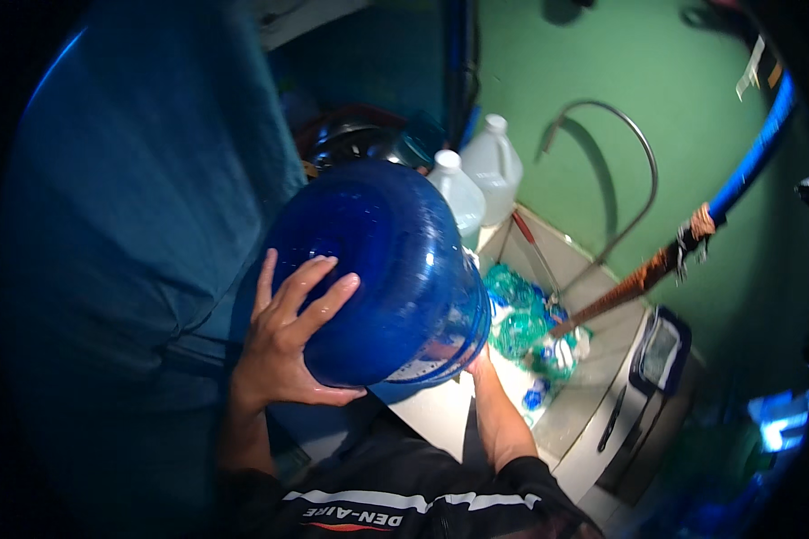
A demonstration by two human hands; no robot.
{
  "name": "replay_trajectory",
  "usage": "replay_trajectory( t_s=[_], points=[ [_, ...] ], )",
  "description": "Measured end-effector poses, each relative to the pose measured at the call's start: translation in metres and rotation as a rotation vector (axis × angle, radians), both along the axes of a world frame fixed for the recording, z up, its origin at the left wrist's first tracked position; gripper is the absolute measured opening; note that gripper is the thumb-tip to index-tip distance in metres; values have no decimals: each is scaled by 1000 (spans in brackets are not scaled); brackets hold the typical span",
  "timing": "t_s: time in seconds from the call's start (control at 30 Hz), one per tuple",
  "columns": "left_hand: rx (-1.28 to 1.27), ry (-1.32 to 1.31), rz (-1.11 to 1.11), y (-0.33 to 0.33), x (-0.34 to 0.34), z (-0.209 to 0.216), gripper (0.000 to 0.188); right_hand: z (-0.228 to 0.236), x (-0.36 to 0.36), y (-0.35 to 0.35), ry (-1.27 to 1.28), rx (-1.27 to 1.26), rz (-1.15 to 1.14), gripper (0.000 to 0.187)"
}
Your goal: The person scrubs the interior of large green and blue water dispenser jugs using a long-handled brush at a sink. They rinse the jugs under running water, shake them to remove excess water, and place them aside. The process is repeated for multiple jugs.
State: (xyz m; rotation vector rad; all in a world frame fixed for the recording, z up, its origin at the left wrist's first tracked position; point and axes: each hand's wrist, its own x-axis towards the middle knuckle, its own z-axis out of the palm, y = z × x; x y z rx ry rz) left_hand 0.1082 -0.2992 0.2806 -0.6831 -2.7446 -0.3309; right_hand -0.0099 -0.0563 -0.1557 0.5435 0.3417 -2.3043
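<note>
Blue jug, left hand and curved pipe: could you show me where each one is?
Blue jug (391, 256): head view, on its rounded body.
Left hand (283, 337): head view, on the back of the hand.
Curved pipe (654, 165): head view, on the right side of its bend.

The person wears a black shirt (409, 469) with white band, red-underlined lettering.

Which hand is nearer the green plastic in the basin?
Right. The right hand, partly hidden behind the blue jug, is left of the green plastic; the left hand is farther left, against the jug's side.
</note>
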Motion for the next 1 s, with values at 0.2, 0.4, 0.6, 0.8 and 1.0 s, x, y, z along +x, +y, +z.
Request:
replay_trajectory(
  t_s=[0.2, 0.4, 0.6, 0.8, 1.0],
  points=[
    [52, 63, 11, -13, 16, -10, 111, 24, -21, -21, 51, 43, 47, 52],
    [138, 47, 56, -21, 34, -15, 114, 32, -28, 3, 93, 136, -42, 51],
    [374, -13, 9, -10, 29, -32, 118, 62, 12, 104, 132, 274, -279, 49],
    [860, -243, -77, 28, -3, -62, 117, 113, 99, 219, 171, 450, -658, 48],
    [1114, -396, -286, 86, -12, -70, 120, 166, 194, 289, 200, 585, -1038, 47]
  ],
)
